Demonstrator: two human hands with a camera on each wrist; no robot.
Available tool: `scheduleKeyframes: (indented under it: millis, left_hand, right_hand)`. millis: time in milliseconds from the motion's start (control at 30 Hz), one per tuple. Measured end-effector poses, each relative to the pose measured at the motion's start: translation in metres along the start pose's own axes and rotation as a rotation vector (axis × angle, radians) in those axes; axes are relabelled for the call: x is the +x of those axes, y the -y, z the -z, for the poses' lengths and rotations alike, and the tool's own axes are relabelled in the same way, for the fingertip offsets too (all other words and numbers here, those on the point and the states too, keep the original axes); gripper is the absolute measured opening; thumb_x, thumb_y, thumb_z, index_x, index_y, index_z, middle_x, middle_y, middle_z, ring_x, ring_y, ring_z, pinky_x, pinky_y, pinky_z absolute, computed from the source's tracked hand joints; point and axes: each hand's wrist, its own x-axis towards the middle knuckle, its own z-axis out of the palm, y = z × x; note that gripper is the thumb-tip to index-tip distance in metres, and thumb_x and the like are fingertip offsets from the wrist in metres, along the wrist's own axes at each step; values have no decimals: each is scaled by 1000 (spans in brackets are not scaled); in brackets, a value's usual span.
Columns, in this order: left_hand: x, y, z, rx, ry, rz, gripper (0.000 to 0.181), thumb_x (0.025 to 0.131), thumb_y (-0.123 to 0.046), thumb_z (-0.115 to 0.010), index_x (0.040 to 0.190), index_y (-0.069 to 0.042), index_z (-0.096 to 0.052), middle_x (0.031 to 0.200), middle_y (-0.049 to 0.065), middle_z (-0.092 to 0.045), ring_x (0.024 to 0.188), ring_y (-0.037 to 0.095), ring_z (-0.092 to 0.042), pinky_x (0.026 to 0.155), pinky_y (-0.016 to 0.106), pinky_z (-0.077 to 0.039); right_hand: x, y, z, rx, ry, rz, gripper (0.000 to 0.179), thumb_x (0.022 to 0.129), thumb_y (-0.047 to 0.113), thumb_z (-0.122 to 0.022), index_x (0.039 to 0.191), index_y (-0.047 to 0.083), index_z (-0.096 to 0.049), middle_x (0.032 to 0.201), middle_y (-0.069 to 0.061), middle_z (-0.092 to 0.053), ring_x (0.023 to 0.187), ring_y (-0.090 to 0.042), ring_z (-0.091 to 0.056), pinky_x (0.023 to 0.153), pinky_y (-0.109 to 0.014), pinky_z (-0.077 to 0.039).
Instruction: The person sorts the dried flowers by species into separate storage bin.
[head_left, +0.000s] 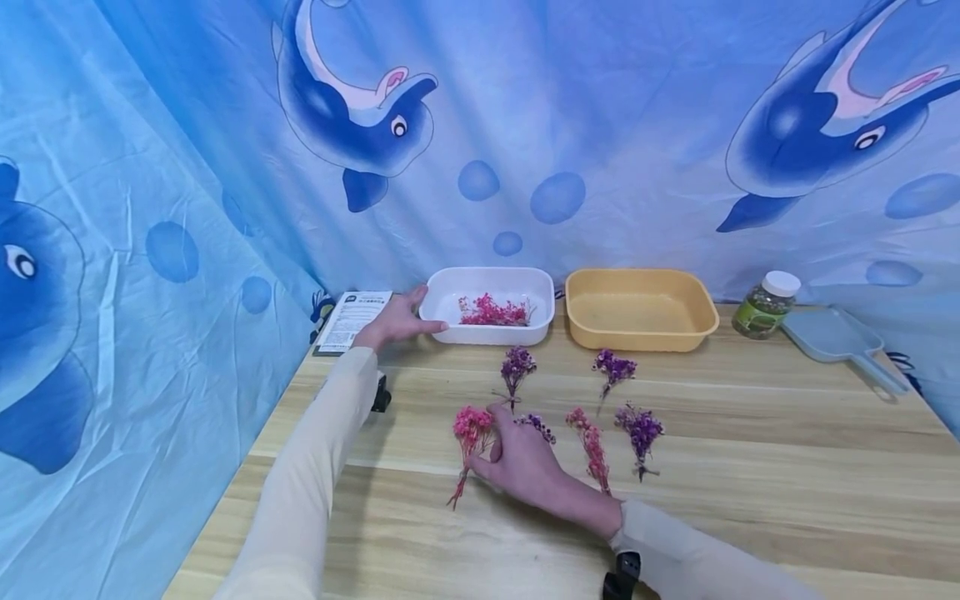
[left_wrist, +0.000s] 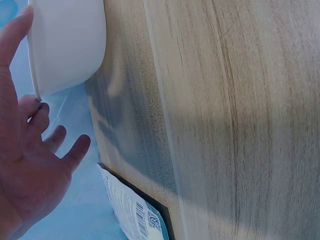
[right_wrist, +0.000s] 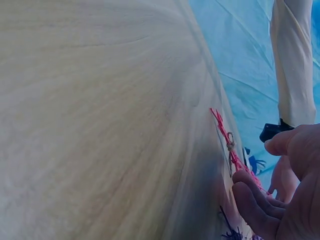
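Observation:
My left hand point(head_left: 397, 320) holds the left end of a white plastic basin point(head_left: 491, 335), the thumb on its front rim and a finger at the rim farther back. Inside the basin lies a bunch of pink dried flowers point(head_left: 493, 312). My right hand point(head_left: 525, 461) is beside another tied pink bunch point(head_left: 472, 425) on the table; thumb and fingers are apart, and the right wrist view shows its stems point(right_wrist: 220, 122) past the fingertips. Under and behind this hand, a purple bunch point(head_left: 536, 425) is partly hidden. Farther back lies a second purple bunch point(head_left: 517, 367).
A yellow basin point(head_left: 641, 340) stands right of the white one. More bunches, purple point(head_left: 640, 432) and pink point(head_left: 590, 442), lie on the wooden table point(head_left: 750, 483). At the back right are a lidded jar point(head_left: 765, 307) and grey dustpan point(head_left: 836, 333); a printed packet point(head_left: 354, 318) lies left.

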Motion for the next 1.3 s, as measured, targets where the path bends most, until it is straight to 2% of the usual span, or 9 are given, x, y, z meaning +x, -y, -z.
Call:
scheduleKeyframes:
  millis: [300, 567, 633, 700, 833, 933, 1067, 1300]
  left_hand:
    - [-1, -1, 0, 11, -5, 8, 111, 81, -51, -79, 159, -3, -16, 165, 17, -13, 150, 36, -14, 120, 51, -17]
    - [0, -4, 1, 33, -4, 6, 110, 82, -50, -79, 159, -2, -15, 165, 18, -14, 149, 36, -14, 120, 50, -17]
    - [0, -4, 1, 35, -3, 6, 110, 82, -50, -79, 159, -2, -15, 165, 18, -14, 149, 36, -15, 120, 50, -18]
    - [0, -3, 0, 35, -3, 7, 111, 82, -50, -79, 159, -2, -15, 165, 18, -13, 149, 36, -15, 120, 50, -18]
    - [1, -2, -1, 23, -1, 14, 112, 82, -50, -79, 159, -3, -15, 165, 18, -13, 149, 36, -15, 120, 51, -18]
    - [0, -1, -1, 21, 0, 13, 112, 81, -50, -79, 159, -3, -15, 165, 18, -14, 149, 36, -15, 120, 51, -18]
    - [0, 0, -1, 27, -3, 4, 112, 81, -51, -79, 159, -1, -15, 164, 19, -14, 149, 37, -15, 120, 51, -17]
    - [1, -1, -1, 42, -9, -1, 111, 82, -50, -79, 159, -1, -16, 164, 18, -14, 149, 37, -16, 120, 50, -18]
  right_hand:
    - [4, -1, -9, -57, -3, -70, 85, 77, 34, -87, 136, -9, -47, 65, 9, -56, 49, -1, -47, 45, -19, -46]
    - [4, -2, -13, -111, -19, -67, 86, 76, 38, -87, 138, -7, -47, 65, 5, -54, 47, -4, -44, 41, -20, -44]
    - [4, -2, -14, -138, -18, -70, 88, 76, 40, -86, 138, -6, -47, 72, 0, -60, 50, -7, -47, 44, -22, -46]
    - [5, -2, -16, -169, -13, -79, 89, 75, 44, -86, 139, -6, -48, 86, -9, -67, 56, -12, -54, 47, -24, -50]
    - [8, -1, -19, -237, 1, -103, 91, 74, 51, -85, 137, -4, -50, 112, -22, -68, 74, -25, -66, 53, -31, -56]
    - [10, 0, -22, -277, 14, -118, 91, 73, 54, -84, 136, -3, -51, 109, -21, -68, 79, -29, -68, 53, -33, -56]
    - [13, 1, -26, -332, 13, -130, 91, 71, 58, -83, 133, -1, -52, 96, -16, -68, 72, -26, -66, 48, -31, -53]
    - [16, 1, -30, -392, 15, -128, 91, 69, 60, -84, 130, 0, -53, 99, -18, -67, 66, -26, -64, 46, -31, -51]
